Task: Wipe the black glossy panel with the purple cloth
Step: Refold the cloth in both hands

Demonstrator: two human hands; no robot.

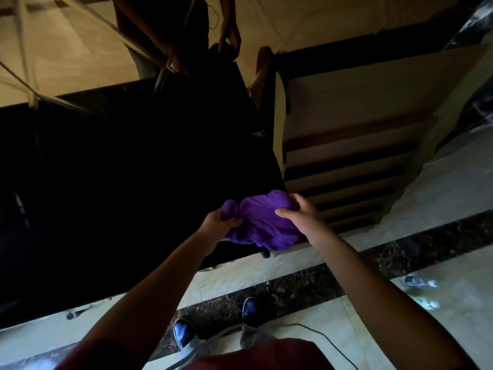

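Observation:
The black glossy panel (128,182) fills the left and middle of the head view, very dark, and reflects another person at its top. A bunched purple cloth (262,222) rests against the panel's lower right corner. My left hand (217,224) grips the cloth's left end. My right hand (298,212) holds its right side, thumb across the fabric. Both forearms reach up from below.
A beige stepped unit with dark gaps (346,161) stands right of the panel. Below lies a pale tiled floor with a dark marble strip (293,287). My black shoes (184,332) stand on it. A plastic bottle (417,283) lies at the right, and a cable (328,340) runs near my feet.

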